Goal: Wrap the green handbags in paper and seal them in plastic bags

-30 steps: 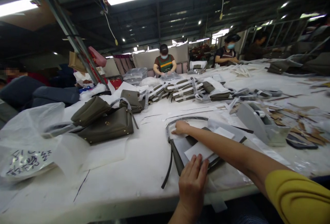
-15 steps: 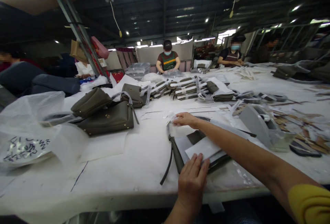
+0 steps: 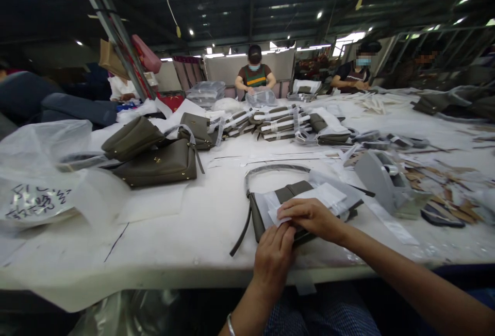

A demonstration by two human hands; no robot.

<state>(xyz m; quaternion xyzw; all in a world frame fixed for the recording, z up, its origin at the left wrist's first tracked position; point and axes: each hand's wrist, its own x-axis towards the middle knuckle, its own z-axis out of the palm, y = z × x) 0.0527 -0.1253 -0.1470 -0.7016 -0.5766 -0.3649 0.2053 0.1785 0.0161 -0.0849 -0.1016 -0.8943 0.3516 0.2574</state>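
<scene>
Pressing flat with left hand (image 3: pixel 273 253), fingers together, on olive bag (image 3: pixel 293 192); pinning white paper (image 3: pixel 324 195) under right hand (image 3: pixel 311 217), fingers gently curled.

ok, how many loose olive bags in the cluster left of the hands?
3: left bag tilted, front bag lying flat, rear bag beside the wrapped stack. More may be hidden in that stack.

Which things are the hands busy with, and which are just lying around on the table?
In use:
left hand
right hand
white paper sheet
olive handbag under the sheet
wrapped strap

Lying about:
grey tape dispenser
two more handbags
written-on plastic bag
stack of wrapped handbags
</scene>
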